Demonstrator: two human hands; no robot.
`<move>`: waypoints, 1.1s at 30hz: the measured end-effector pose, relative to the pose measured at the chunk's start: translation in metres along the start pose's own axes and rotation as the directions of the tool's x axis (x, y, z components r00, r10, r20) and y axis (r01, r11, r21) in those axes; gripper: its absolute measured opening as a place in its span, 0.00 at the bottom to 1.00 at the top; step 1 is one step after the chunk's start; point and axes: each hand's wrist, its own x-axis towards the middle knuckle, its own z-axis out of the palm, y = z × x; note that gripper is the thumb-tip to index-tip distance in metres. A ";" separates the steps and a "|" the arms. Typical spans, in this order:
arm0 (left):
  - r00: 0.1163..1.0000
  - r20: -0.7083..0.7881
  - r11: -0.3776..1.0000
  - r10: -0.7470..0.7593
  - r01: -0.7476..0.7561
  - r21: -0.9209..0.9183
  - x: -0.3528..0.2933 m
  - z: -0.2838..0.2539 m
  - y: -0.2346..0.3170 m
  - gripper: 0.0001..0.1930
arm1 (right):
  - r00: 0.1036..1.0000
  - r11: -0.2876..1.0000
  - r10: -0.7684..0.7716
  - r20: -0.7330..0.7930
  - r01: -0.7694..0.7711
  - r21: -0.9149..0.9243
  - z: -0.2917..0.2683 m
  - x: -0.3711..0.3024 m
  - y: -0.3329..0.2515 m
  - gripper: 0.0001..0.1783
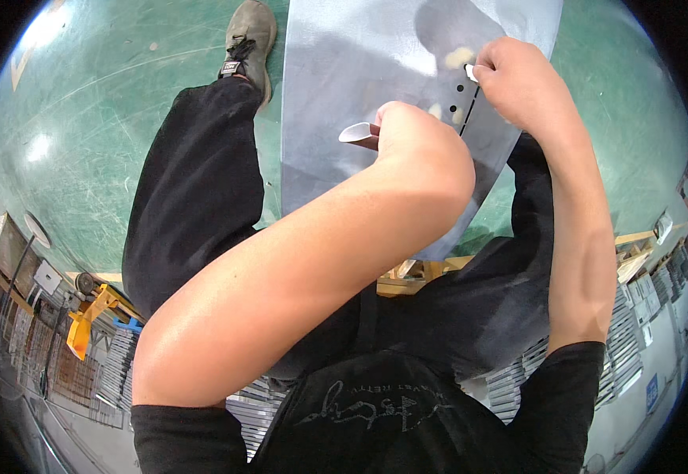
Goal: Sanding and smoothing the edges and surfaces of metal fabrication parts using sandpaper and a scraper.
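A long grey metal panel (320, 87) lies in front of me between my legs. It has several dark round holes (453, 109), a line of narrow slots and pale yellowish patches (459, 57) near its right side. My left hand (411, 130) is closed on a curled sheet of what looks like sandpaper (358, 134), pale on one face and dark brown on the other, over the middle of the panel. Beside the top hole my right hand (518, 79) pinches a small white piece (471, 73) against the panel; its kind is unclear, mostly covered by the fingers.
The floor (114, 118) is green, with scuffs. My shoe (249, 39) stands left of the panel's far part. Wood pieces (407, 272) show under the panel's near end. Behind me are a yellow metal piece (83, 328), wire racks and stacked grey parts (628, 340).
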 end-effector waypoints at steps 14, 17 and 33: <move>0.999 -0.017 0.999 -0.036 0.036 0.011 0.004 0.003 0.001 0.11 | 0.993 0.996 -0.087 -0.074 0.086 -0.012 0.001 -0.007 0.005 0.12; 0.996 -0.084 1.000 -0.020 0.021 0.012 0.000 0.006 -0.003 0.12 | 0.985 0.963 -0.160 -0.058 0.143 -0.229 -0.002 -0.012 -0.003 0.10; 0.951 -0.309 1.000 -0.023 0.024 -0.001 0.004 0.016 -0.008 0.11 | 0.955 0.963 -0.249 -0.160 0.228 -0.141 -0.004 -0.029 0.029 0.10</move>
